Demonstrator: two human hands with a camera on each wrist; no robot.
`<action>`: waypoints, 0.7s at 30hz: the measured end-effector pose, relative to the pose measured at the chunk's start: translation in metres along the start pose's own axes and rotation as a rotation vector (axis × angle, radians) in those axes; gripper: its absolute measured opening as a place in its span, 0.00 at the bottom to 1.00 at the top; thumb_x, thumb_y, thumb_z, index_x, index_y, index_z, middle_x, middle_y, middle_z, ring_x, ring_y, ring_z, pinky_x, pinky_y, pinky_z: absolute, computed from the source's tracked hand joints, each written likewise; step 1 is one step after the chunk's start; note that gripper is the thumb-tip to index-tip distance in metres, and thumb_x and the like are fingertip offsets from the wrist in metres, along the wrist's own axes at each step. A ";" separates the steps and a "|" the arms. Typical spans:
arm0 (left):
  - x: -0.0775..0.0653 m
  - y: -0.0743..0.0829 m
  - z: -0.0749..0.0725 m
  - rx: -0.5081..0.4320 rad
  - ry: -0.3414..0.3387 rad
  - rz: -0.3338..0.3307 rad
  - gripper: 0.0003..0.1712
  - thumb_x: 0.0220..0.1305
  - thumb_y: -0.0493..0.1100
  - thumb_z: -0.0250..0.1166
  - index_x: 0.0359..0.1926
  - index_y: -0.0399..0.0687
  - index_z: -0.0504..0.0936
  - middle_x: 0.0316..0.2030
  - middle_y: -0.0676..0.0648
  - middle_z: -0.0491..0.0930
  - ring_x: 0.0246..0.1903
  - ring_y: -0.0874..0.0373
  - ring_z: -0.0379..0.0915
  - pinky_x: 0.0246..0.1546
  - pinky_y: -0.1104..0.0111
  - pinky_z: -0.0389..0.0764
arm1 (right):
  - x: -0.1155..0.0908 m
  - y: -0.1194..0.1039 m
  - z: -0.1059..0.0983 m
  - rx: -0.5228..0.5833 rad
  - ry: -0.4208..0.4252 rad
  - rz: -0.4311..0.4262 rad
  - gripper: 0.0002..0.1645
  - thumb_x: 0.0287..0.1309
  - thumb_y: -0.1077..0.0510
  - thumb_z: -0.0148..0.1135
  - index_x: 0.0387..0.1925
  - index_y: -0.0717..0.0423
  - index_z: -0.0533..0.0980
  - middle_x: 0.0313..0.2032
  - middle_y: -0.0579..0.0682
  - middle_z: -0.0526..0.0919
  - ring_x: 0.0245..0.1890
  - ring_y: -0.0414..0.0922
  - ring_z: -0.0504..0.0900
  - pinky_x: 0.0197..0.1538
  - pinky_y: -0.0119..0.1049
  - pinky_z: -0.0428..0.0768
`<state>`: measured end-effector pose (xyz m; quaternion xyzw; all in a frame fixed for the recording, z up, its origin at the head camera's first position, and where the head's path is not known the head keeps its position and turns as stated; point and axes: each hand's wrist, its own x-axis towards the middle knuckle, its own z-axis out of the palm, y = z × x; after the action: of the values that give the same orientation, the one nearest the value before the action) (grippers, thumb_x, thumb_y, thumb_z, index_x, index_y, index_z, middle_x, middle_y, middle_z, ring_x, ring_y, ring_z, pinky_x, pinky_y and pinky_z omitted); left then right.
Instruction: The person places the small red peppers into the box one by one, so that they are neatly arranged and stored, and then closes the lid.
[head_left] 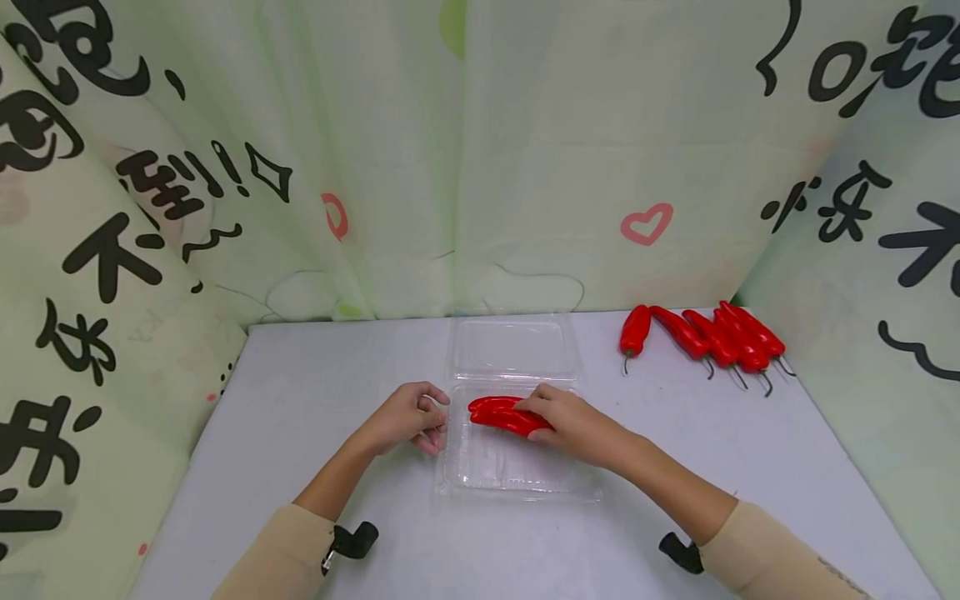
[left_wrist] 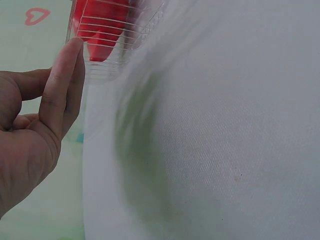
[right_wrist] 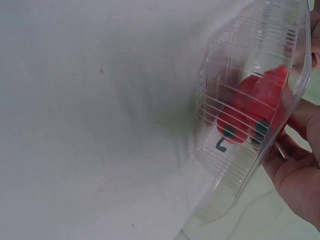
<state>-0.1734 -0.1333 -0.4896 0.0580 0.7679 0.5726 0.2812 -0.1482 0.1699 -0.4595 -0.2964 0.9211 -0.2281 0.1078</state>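
A clear plastic clamshell box (head_left: 517,477) lies unfolded on the white table, its tray towards me. Two red chili peppers (head_left: 495,413) lie side by side in the tray's upper part, stems to the right. My right hand (head_left: 573,423) reaches over the tray's right side and grips the peppers near their stem ends, thumb on the near side. Through the tray wall in the right wrist view, the pepper tops (right_wrist: 232,125) show dark green caps. My left hand (head_left: 415,419) is at the tray's left rim, its fingers loosely bent and holding nothing; in the left wrist view a fingertip overlaps the rim.
Several more red peppers (head_left: 720,337) lie in a loose row at the table's back right corner, one pepper (head_left: 636,329) a little apart. The box's flat lid (head_left: 513,348) lies behind the tray. Printed curtains (head_left: 540,167) border the table at the back and sides.
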 end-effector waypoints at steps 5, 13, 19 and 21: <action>0.002 -0.001 0.000 0.000 0.001 -0.003 0.17 0.71 0.30 0.62 0.58 0.29 0.72 0.32 0.39 0.84 0.22 0.54 0.84 0.28 0.61 0.90 | 0.000 -0.001 0.004 -0.011 -0.005 0.005 0.28 0.59 0.58 0.75 0.61 0.56 0.80 0.50 0.51 0.82 0.48 0.45 0.80 0.46 0.32 0.88; 0.002 -0.001 0.000 -0.012 -0.010 0.004 0.18 0.71 0.30 0.62 0.58 0.28 0.71 0.33 0.37 0.84 0.22 0.55 0.83 0.27 0.62 0.90 | 0.001 -0.001 0.011 -0.041 0.007 -0.015 0.26 0.59 0.58 0.76 0.59 0.55 0.81 0.48 0.51 0.82 0.46 0.44 0.80 0.45 0.31 0.88; 0.002 -0.001 -0.001 -0.012 -0.019 0.011 0.18 0.71 0.30 0.62 0.58 0.27 0.71 0.33 0.38 0.84 0.22 0.55 0.83 0.27 0.62 0.90 | 0.003 -0.001 0.014 -0.049 0.003 -0.011 0.26 0.58 0.57 0.76 0.58 0.55 0.81 0.48 0.50 0.82 0.46 0.44 0.80 0.45 0.33 0.88; 0.002 -0.001 -0.001 -0.011 -0.020 0.013 0.18 0.71 0.30 0.62 0.58 0.27 0.71 0.32 0.38 0.84 0.22 0.55 0.83 0.27 0.62 0.90 | 0.003 0.000 0.016 -0.058 0.005 -0.010 0.26 0.58 0.57 0.76 0.58 0.53 0.81 0.47 0.50 0.82 0.45 0.43 0.80 0.45 0.32 0.88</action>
<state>-0.1750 -0.1335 -0.4913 0.0672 0.7617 0.5779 0.2852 -0.1455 0.1625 -0.4734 -0.3037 0.9261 -0.2023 0.0958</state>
